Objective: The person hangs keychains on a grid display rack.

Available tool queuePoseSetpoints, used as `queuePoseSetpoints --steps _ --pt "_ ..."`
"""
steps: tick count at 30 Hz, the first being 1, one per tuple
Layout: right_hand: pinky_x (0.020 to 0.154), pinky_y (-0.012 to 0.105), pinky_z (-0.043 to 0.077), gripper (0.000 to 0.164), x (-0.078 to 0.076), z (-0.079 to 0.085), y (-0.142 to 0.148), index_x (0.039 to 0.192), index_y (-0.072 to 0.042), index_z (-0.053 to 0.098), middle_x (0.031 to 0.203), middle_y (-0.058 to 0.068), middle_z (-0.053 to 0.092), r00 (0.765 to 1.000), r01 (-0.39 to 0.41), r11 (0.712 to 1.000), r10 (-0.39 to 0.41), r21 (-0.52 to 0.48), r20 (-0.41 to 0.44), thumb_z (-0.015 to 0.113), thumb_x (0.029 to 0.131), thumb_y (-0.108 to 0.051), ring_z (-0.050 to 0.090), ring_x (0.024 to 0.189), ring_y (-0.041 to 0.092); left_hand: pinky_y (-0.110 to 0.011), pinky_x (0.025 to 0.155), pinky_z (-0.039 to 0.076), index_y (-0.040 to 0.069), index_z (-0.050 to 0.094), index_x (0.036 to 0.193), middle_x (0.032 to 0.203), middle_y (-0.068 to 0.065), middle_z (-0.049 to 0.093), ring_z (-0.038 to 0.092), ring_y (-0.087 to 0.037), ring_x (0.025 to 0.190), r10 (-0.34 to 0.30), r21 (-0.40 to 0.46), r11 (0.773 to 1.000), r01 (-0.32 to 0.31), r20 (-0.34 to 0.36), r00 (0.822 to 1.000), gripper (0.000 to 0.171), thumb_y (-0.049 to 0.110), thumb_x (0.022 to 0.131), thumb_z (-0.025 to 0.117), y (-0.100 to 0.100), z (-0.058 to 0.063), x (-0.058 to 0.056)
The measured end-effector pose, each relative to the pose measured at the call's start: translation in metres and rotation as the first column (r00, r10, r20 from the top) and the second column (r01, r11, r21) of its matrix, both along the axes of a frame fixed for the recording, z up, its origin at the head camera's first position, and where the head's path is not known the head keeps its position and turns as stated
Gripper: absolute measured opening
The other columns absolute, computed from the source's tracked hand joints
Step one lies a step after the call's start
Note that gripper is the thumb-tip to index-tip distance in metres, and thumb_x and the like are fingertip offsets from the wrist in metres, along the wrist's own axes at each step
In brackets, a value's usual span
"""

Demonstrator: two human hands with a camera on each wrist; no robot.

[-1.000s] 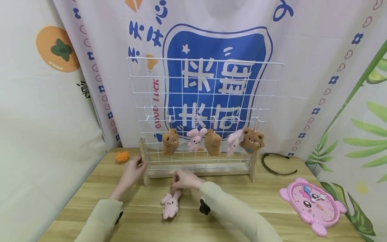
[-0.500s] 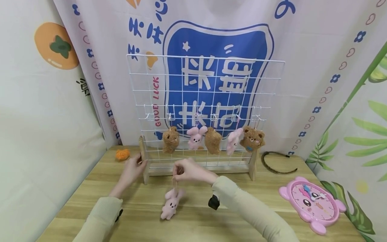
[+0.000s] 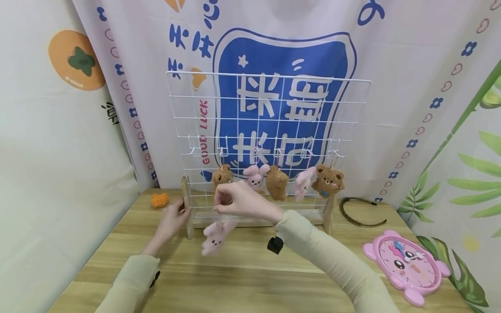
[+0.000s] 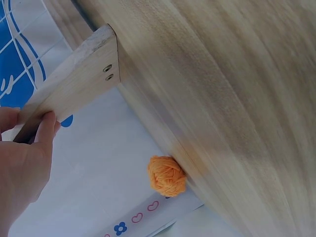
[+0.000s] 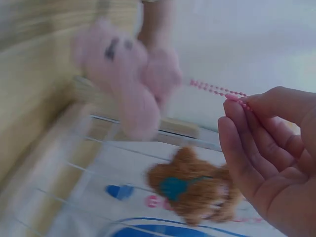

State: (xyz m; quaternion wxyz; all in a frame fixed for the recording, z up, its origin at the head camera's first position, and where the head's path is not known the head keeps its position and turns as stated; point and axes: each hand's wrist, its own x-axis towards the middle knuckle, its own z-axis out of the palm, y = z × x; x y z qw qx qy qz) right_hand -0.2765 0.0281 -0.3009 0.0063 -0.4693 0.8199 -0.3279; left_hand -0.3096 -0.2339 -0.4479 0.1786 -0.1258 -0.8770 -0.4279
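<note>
My right hand pinches the pink bead chain of a plush bunny keychain. The bunny dangles above the table, in front of the white wire grid rack's lower left part. In the right wrist view the bunny is blurred, beyond my thumb and fingertips. My left hand holds the rack's left wooden post, thumb on one side and fingers on the other. A brown plush bear, partly hidden by my right hand, hangs from a hook on the grid. Right of it hang another pink bunny and a brown bear.
Farther right on the grid hang a pink bunny and a brown bear. An orange yarn ball lies left of the rack. A dark braided headband and a pink clock lie on the right of the table.
My right hand has lifted the bunny keychain off the table, up and slightly left toward the grid. My left hand stays on the post.
</note>
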Motion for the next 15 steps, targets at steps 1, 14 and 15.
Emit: queuePoseSetpoints --steps 1,14,15 --pt "0.061 0.012 0.055 0.008 0.0 0.008 -0.002 0.086 -0.009 0.064 0.08 0.004 0.07 1.0 0.002 1.0 -0.002 -0.004 -0.011 0.068 0.089 -0.004 0.057 0.065 0.0 -0.051 0.092 0.056 -0.017 0.053 0.126 0.123 -0.04 0.059 0.06 -0.052 0.116 -0.003 0.001 1.0 0.003 0.001 1.0 0.035 0.0 0.096 0.057 0.0 0.0 0.0" --pt "0.071 0.011 0.057 0.003 -0.018 0.082 -0.039 0.091 -0.007 0.064 0.089 0.005 0.073 0.992 0.037 0.998 -0.042 -0.046 -0.121 0.067 0.093 -0.006 0.065 0.076 0.009 -0.05 0.091 0.06 -0.016 0.054 0.125 0.124 -0.039 0.06 0.064 -0.052 0.111 -0.004 -0.026 1.0 0.005 0.042 0.999 0.034 -0.003 0.094 0.058 -0.003 0.0 0.001" --pt "0.072 0.011 0.057 0.003 -0.021 0.084 -0.041 0.092 -0.006 0.064 0.09 0.006 0.073 0.991 0.046 0.998 -0.052 -0.053 -0.123 0.067 0.093 -0.007 0.066 0.078 0.009 -0.047 0.086 0.063 -0.016 0.055 0.123 0.118 -0.038 0.063 0.068 -0.049 0.103 0.004 -0.038 0.999 -0.003 0.035 0.999 0.032 -0.003 0.093 0.059 -0.003 0.0 0.002"
